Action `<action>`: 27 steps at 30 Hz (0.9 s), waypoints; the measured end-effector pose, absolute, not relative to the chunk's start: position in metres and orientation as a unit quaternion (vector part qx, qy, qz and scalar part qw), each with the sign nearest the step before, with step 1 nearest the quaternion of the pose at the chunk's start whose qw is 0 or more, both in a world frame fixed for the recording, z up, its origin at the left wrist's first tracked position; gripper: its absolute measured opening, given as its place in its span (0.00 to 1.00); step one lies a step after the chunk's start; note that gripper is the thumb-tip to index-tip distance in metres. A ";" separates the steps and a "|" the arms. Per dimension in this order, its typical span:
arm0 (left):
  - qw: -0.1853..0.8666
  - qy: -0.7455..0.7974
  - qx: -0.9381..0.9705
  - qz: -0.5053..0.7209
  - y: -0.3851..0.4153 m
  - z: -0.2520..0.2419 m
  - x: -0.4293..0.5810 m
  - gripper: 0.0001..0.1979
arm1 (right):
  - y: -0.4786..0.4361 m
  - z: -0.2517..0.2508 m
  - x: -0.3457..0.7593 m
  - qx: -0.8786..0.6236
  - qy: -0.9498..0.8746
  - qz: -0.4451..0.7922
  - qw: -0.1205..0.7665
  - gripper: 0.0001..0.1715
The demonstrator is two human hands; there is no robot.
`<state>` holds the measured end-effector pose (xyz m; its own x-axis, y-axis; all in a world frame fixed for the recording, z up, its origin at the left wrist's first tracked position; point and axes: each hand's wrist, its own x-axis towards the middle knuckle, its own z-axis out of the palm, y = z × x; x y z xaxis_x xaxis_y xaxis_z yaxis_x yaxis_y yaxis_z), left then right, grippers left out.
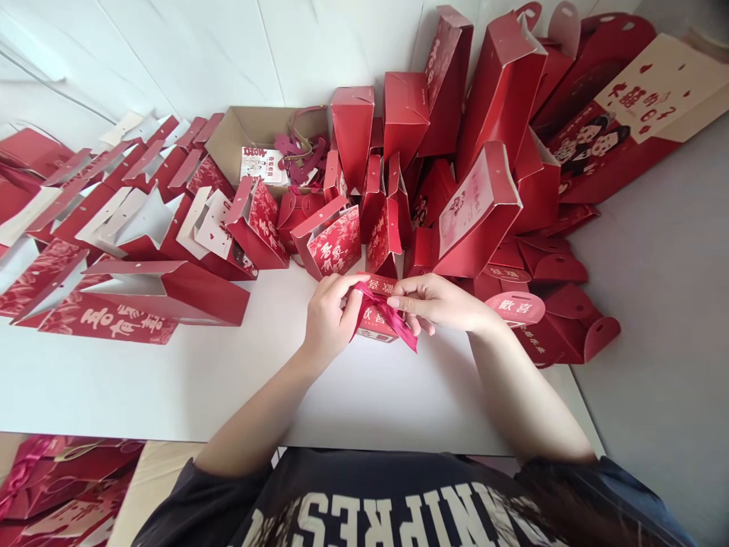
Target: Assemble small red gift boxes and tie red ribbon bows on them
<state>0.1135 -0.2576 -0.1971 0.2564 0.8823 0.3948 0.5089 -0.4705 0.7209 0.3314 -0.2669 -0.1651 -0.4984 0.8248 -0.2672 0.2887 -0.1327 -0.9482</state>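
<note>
A small red gift box (380,332) with pale lettering sits on the white table (273,380) in front of me. Across its top runs a magenta ribbon (405,334) tied in a bow, one tail hanging over the near side. My left hand (332,313) is at the box's left, its thumb and index finger closed on the ribbon's left loop. From the right, my right hand (436,302) pinches the ribbon beside the knot between thumb and index finger, the other fingers curled. My fingers hide parts of the bow and the box's sides.
Open red gift bags (171,292) stand in rows at left. An open cardboard box (236,144) with cards and purple ribbon pieces is behind. Tall red boxes (495,91) crowd the back right against the wall. Below the table's left edge lie more red packages (74,486).
</note>
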 end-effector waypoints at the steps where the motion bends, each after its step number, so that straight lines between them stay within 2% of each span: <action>1: 0.236 0.457 0.758 0.401 -0.257 -0.197 0.113 0.11 | -0.267 -0.164 0.331 -0.445 -0.625 0.602 0.221 0.23; 7: 0.267 0.427 0.776 0.380 -0.252 -0.194 0.111 0.04 | -0.269 -0.161 0.330 -0.436 -0.623 0.603 0.242 0.21; 17: 0.166 0.459 0.781 0.390 -0.256 -0.201 0.110 0.11 | -0.269 -0.161 0.329 -0.437 -0.632 0.597 0.229 0.21; 23: 0.164 0.422 0.799 0.395 -0.252 -0.199 0.109 0.11 | -0.270 -0.159 0.331 -0.442 -0.620 0.600 0.244 0.20; 27: 0.221 0.399 0.816 0.354 -0.252 -0.193 0.109 0.15 | -0.269 -0.159 0.331 -0.446 -0.612 0.609 0.238 0.20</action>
